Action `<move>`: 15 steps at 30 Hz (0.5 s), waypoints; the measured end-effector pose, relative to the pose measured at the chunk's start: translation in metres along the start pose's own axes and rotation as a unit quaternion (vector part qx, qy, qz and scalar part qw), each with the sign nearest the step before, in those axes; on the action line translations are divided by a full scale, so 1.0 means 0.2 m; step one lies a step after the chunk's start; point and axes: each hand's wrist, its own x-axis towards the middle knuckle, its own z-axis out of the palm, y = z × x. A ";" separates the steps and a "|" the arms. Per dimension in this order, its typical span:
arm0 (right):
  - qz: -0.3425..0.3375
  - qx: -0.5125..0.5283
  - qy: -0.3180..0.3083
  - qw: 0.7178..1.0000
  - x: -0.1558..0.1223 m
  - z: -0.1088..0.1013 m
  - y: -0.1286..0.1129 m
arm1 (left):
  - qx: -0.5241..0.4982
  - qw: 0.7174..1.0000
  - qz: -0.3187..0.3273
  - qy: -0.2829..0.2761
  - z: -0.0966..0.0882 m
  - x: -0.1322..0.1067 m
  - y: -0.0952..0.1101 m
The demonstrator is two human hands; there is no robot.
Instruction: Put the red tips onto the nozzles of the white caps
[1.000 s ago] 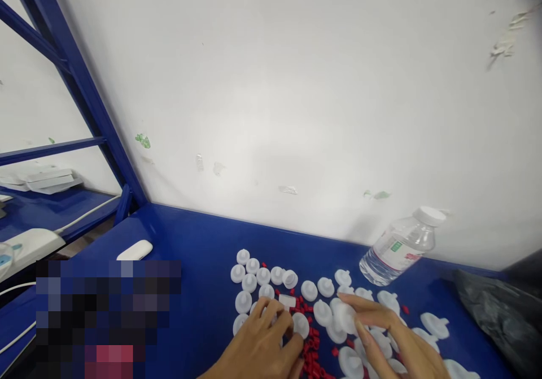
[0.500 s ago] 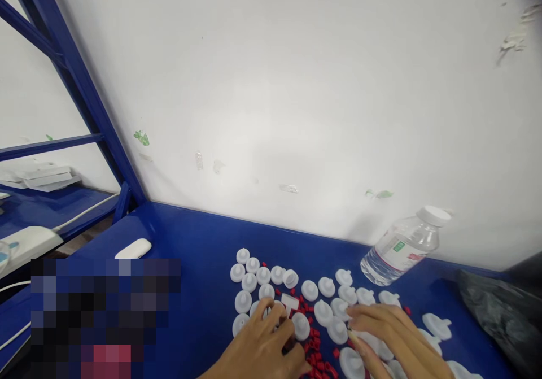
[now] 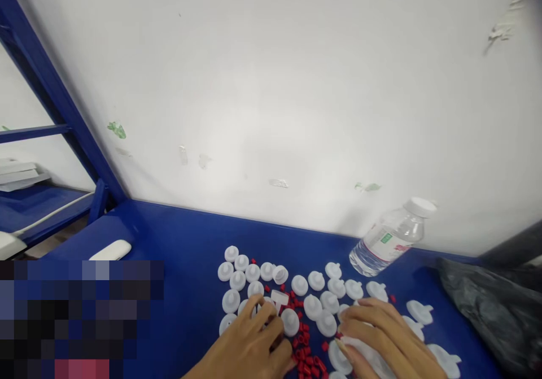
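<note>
Both my hands rest low on a blue table [image 3: 186,243] among several white round plastic caps [image 3: 299,284] and a scatter of small red plastic pieces [image 3: 304,349]. My left hand [image 3: 249,346] lies knuckles up with its fingers curled over caps at the left of the cluster; what its fingertips pinch is hidden. My right hand [image 3: 383,339] lies over white caps at the right, fingers bent and pressed down on them, thumb near the red pieces.
A clear water bottle [image 3: 387,239] with a white cap lies tilted against the white wall. A dark plastic bag [image 3: 486,305] sits at the right. A white oblong object [image 3: 110,250] lies at the left. A blue rack frame [image 3: 55,99] rises at the far left.
The view shifted a little to the right and down. My right hand drew back from reaching left and settled over the caps on the right. My left hand stayed in place.
</note>
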 end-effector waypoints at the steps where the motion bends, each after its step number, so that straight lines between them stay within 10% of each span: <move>1: 0.001 0.001 -0.001 1.000 0.01 0.00 -0.01 | 0.000 1.000 -0.003 -0.001 -0.01 0.00 0.00; 15: 0.044 0.040 -0.039 0.998 0.04 0.00 -0.03 | -0.071 0.995 0.022 -0.064 -0.10 0.03 -0.03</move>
